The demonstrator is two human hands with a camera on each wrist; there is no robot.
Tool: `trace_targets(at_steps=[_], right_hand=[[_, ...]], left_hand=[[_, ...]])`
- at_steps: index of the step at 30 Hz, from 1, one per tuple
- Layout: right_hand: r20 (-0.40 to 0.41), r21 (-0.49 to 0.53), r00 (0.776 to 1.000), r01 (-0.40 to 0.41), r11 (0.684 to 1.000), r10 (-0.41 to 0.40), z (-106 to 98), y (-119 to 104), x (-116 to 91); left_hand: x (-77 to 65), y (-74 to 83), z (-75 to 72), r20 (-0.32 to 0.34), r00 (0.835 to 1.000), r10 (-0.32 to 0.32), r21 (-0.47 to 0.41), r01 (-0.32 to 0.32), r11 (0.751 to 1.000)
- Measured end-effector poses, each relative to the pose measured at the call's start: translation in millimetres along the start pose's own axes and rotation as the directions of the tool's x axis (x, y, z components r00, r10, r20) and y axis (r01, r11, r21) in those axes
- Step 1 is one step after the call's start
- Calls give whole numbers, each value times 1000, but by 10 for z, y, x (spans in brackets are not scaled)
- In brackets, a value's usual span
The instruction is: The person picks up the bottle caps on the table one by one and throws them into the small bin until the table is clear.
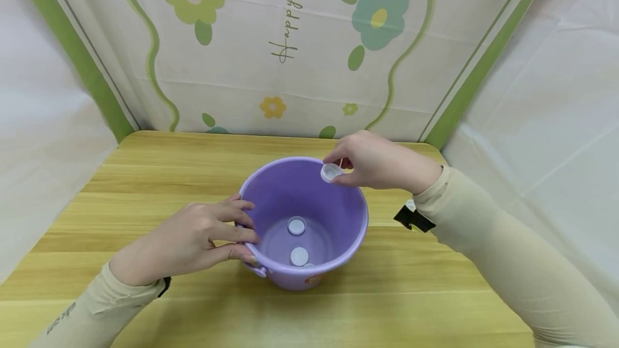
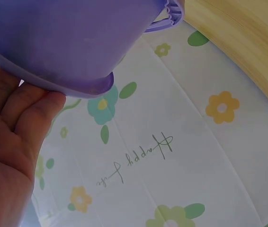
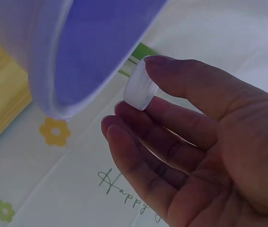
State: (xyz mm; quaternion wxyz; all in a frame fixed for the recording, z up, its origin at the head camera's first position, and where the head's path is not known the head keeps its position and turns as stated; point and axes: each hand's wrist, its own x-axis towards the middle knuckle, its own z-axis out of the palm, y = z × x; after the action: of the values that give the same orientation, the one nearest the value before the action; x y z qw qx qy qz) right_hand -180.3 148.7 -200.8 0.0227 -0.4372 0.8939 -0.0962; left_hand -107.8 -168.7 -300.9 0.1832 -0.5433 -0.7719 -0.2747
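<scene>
A purple plastic bucket (image 1: pixel 300 184) stands on the table with its mouth toward me. My left hand (image 1: pixel 193 235) grips its left rim, several fingertips over the edge; the left wrist view shows those fingers against the bucket (image 2: pixel 72 42). At the far right of the rim, my right hand (image 1: pixel 372 160) pinches a white plastic cap (image 1: pixel 331 172) between thumb and fingers. The ribbed side of this cap (image 3: pixel 140 87) shows in the right wrist view, beside the bucket's mouth. Inside, on the bottom, lie a white cap (image 1: pixel 296 225) and a nearer white cap (image 1: pixel 299 256). A further pale edge is mostly hidden by the front rim.
The wood-grain table (image 1: pixel 121 197) surrounds the bucket. A flowered cloth (image 1: pixel 232 69) hangs along the table's far edge, with pale sheets at both sides. A black strap buckle (image 1: pixel 414 219) hangs by my right sleeve.
</scene>
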Motion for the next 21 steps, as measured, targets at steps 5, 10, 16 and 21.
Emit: trace_targets(at_steps=[5,10,16,21], right_hand=[[17,-11,1000,5,1000,-4,43,-25,80],[16,-18,999,39,999,-39,74,-15,126],[17,-20,999,50,999,-50,96,-7,133],[26,-18,999,36,999,-35,107,8,138]], left_hand=[[-7,6,-11,30,998,-48,-13,49,999],[5,17,-17,42,997,-57,-7,57,998],[14,19,-16,40,997,-61,-10,61,998],[8,14,-13,36,998,-57,-9,58,998]])
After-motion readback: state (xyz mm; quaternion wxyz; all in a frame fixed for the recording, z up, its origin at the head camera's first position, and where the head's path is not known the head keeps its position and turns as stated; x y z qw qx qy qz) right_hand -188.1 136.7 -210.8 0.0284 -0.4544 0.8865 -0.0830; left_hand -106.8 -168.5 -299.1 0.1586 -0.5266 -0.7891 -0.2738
